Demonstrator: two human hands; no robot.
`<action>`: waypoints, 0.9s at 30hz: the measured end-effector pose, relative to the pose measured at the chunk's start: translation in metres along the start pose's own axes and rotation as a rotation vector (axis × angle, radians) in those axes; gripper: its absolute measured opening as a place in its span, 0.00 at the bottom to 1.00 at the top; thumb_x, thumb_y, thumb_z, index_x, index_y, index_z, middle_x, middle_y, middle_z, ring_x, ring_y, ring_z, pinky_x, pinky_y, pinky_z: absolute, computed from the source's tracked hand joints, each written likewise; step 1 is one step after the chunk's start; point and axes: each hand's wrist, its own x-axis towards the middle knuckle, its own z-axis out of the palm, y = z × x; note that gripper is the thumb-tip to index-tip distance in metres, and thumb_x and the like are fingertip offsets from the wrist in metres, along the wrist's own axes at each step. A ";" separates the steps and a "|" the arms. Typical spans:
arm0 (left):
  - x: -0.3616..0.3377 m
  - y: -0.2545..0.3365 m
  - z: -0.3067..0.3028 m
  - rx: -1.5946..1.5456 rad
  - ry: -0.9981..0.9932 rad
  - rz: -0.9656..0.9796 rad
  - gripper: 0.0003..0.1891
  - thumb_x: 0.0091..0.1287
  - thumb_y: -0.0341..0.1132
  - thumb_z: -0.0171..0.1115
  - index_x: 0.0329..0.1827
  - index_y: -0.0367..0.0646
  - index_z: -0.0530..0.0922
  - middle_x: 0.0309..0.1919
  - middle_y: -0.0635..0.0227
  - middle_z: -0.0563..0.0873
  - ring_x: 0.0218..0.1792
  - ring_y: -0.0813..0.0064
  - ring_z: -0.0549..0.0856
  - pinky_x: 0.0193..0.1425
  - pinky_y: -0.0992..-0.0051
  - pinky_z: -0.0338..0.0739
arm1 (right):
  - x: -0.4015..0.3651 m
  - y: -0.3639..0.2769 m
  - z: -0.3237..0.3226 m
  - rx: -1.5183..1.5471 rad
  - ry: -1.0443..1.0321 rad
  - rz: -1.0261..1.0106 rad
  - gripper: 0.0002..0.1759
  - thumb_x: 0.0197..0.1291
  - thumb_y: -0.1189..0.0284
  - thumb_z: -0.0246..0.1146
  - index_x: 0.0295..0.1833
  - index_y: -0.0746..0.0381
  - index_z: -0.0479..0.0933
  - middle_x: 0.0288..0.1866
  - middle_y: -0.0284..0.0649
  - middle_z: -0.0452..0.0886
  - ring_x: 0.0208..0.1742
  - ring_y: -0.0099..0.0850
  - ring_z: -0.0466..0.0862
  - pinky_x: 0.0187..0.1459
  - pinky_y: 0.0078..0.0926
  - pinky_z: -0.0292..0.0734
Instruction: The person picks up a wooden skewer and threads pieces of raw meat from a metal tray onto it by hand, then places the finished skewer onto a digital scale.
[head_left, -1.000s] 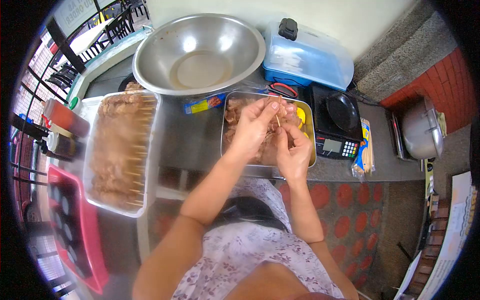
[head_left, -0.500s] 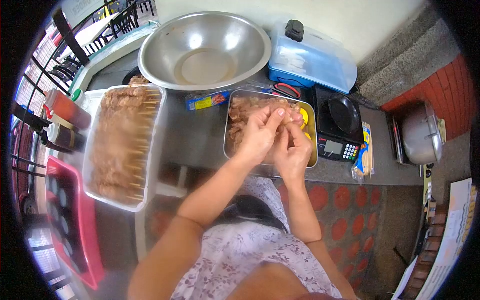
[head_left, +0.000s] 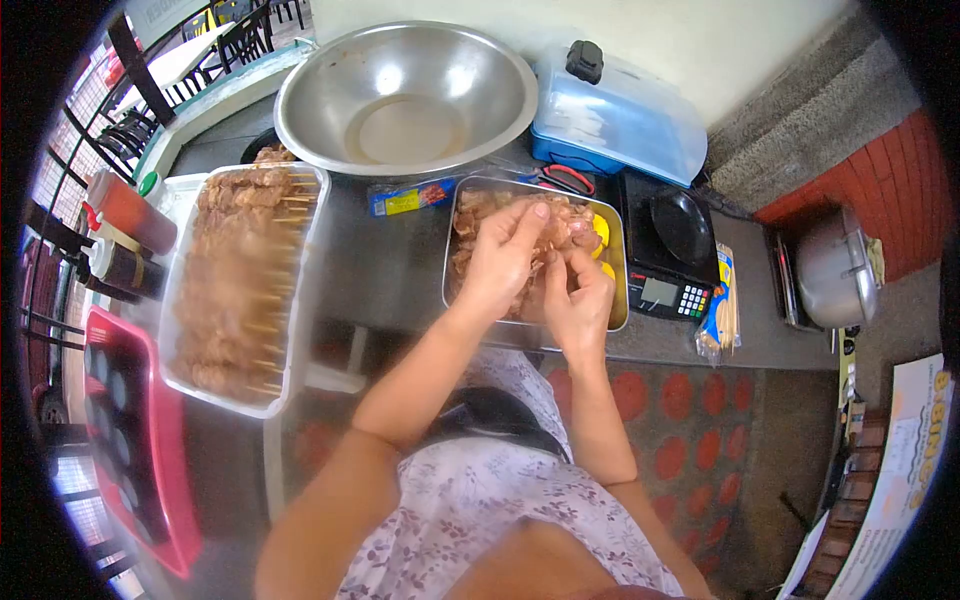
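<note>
My left hand (head_left: 506,252) is closed on a piece of raw meat (head_left: 572,234), its thumb uppermost. Just to the right, my right hand (head_left: 583,297) is pinched close to the same meat; whatever sits between its fingertips is too small to make out. Both hands are over a rectangular metal tray (head_left: 623,310) of raw meat pieces, with yellow items along its right side. Left of my hands, a white plastic tray (head_left: 285,385) carries rows of skewered meat (head_left: 235,280), stick ends pointing right.
Behind stand a large steel basin (head_left: 405,130) and a blue lidded box (head_left: 620,120). Red-handled scissors (head_left: 567,178) lie behind the metal tray. To its right are a digital scale (head_left: 665,292) and a pack of sticks (head_left: 725,310). Sauce bottles (head_left: 135,215) and a pink tray (head_left: 170,450) are at left.
My left hand has shifted slightly left and up, and the hands are a little farther apart. The whole view has moved slightly. The meat stays between my hands.
</note>
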 end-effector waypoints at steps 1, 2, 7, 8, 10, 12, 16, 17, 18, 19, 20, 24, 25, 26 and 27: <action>-0.001 0.003 0.003 0.001 -0.002 0.002 0.15 0.75 0.35 0.46 0.49 0.31 0.76 0.43 0.58 0.85 0.44 0.71 0.84 0.53 0.73 0.78 | -0.001 0.000 0.000 0.024 -0.002 -0.011 0.08 0.62 0.77 0.58 0.30 0.69 0.76 0.21 0.33 0.75 0.25 0.17 0.72 0.28 0.20 0.66; -0.002 0.006 0.005 0.071 0.001 0.041 0.15 0.75 0.34 0.46 0.49 0.31 0.77 0.43 0.58 0.85 0.44 0.72 0.84 0.53 0.73 0.78 | -0.003 0.000 -0.001 0.024 -0.001 -0.012 0.08 0.62 0.77 0.58 0.30 0.69 0.76 0.21 0.33 0.75 0.25 0.17 0.72 0.28 0.20 0.66; -0.008 0.000 0.012 0.196 0.040 0.125 0.13 0.74 0.32 0.48 0.47 0.32 0.78 0.42 0.59 0.86 0.43 0.75 0.84 0.50 0.75 0.79 | -0.008 -0.012 -0.001 0.139 0.009 0.046 0.06 0.57 0.79 0.57 0.29 0.68 0.75 0.24 0.51 0.77 0.26 0.37 0.79 0.32 0.33 0.71; -0.009 -0.001 0.013 0.211 0.044 0.132 0.12 0.73 0.31 0.48 0.46 0.32 0.79 0.42 0.60 0.86 0.42 0.76 0.84 0.50 0.75 0.79 | -0.008 -0.012 -0.001 0.140 0.009 0.046 0.06 0.57 0.79 0.57 0.29 0.68 0.75 0.24 0.51 0.77 0.26 0.37 0.79 0.32 0.33 0.71; -0.011 -0.001 0.016 0.227 0.048 0.138 0.12 0.73 0.31 0.49 0.45 0.32 0.79 0.42 0.60 0.86 0.41 0.77 0.83 0.49 0.76 0.79 | -0.009 -0.008 0.001 0.107 0.031 0.017 0.06 0.57 0.79 0.57 0.29 0.69 0.74 0.24 0.51 0.77 0.26 0.37 0.79 0.32 0.33 0.71; -0.012 -0.001 0.020 0.203 0.104 0.193 0.13 0.73 0.32 0.51 0.41 0.32 0.82 0.36 0.62 0.87 0.35 0.80 0.83 0.42 0.79 0.78 | -0.010 -0.003 0.005 0.123 0.045 -0.014 0.06 0.59 0.80 0.56 0.31 0.70 0.76 0.23 0.41 0.76 0.26 0.27 0.75 0.31 0.26 0.70; -0.014 -0.004 0.021 0.209 0.130 0.221 0.13 0.72 0.30 0.50 0.40 0.32 0.82 0.35 0.63 0.87 0.35 0.81 0.83 0.40 0.80 0.77 | -0.007 -0.010 0.004 0.109 0.042 -0.059 0.07 0.61 0.82 0.56 0.38 0.72 0.79 0.26 0.34 0.79 0.30 0.17 0.74 0.33 0.20 0.71; -0.016 -0.006 0.021 0.252 0.135 0.227 0.13 0.72 0.30 0.50 0.39 0.32 0.82 0.33 0.64 0.87 0.34 0.81 0.83 0.40 0.80 0.77 | -0.006 -0.010 0.003 0.111 0.042 -0.058 0.07 0.61 0.82 0.56 0.38 0.72 0.79 0.26 0.34 0.79 0.30 0.17 0.74 0.33 0.20 0.71; -0.017 -0.007 0.021 0.294 0.139 0.231 0.13 0.72 0.30 0.50 0.39 0.31 0.82 0.32 0.65 0.87 0.34 0.82 0.82 0.39 0.80 0.77 | -0.005 -0.010 0.002 0.092 0.035 -0.029 0.08 0.61 0.81 0.56 0.40 0.71 0.80 0.27 0.34 0.80 0.31 0.17 0.74 0.34 0.20 0.72; -0.018 -0.008 0.019 0.298 0.135 0.229 0.13 0.72 0.30 0.50 0.39 0.31 0.82 0.32 0.65 0.87 0.34 0.82 0.82 0.39 0.80 0.77 | -0.004 -0.011 0.001 0.074 0.031 0.001 0.09 0.61 0.81 0.56 0.43 0.71 0.80 0.28 0.35 0.80 0.32 0.18 0.75 0.36 0.19 0.72; -0.018 -0.008 0.017 0.371 0.151 0.228 0.13 0.72 0.31 0.50 0.38 0.31 0.82 0.31 0.65 0.87 0.33 0.82 0.82 0.39 0.80 0.77 | -0.004 -0.012 0.002 0.076 0.037 0.002 0.09 0.61 0.81 0.56 0.43 0.71 0.80 0.28 0.35 0.80 0.32 0.18 0.75 0.36 0.19 0.72; -0.006 -0.008 0.007 0.427 0.110 0.133 0.11 0.72 0.33 0.51 0.40 0.36 0.81 0.36 0.68 0.85 0.36 0.83 0.80 0.42 0.80 0.75 | 0.003 -0.008 0.006 0.150 0.049 -0.016 0.11 0.62 0.79 0.57 0.47 0.70 0.80 0.32 0.37 0.83 0.35 0.19 0.77 0.39 0.21 0.73; -0.001 -0.006 0.007 0.426 0.109 0.129 0.11 0.72 0.33 0.51 0.40 0.36 0.81 0.36 0.68 0.85 0.36 0.83 0.80 0.42 0.80 0.75 | 0.006 -0.007 0.006 0.127 0.057 -0.075 0.11 0.63 0.78 0.57 0.48 0.70 0.80 0.33 0.39 0.85 0.37 0.20 0.78 0.41 0.21 0.74; 0.007 -0.003 0.006 0.229 0.119 0.071 0.12 0.72 0.35 0.52 0.40 0.36 0.80 0.36 0.67 0.85 0.36 0.81 0.81 0.43 0.80 0.76 | 0.006 -0.009 -0.006 0.112 -0.134 0.100 0.15 0.67 0.72 0.54 0.53 0.70 0.78 0.45 0.43 0.84 0.48 0.24 0.79 0.50 0.23 0.72; 0.015 0.000 0.005 0.032 0.129 0.013 0.12 0.73 0.36 0.52 0.40 0.36 0.79 0.35 0.67 0.84 0.36 0.80 0.81 0.43 0.79 0.76 | 0.003 -0.006 -0.010 0.112 -0.130 0.100 0.15 0.67 0.72 0.54 0.53 0.70 0.78 0.45 0.43 0.84 0.48 0.24 0.79 0.50 0.23 0.72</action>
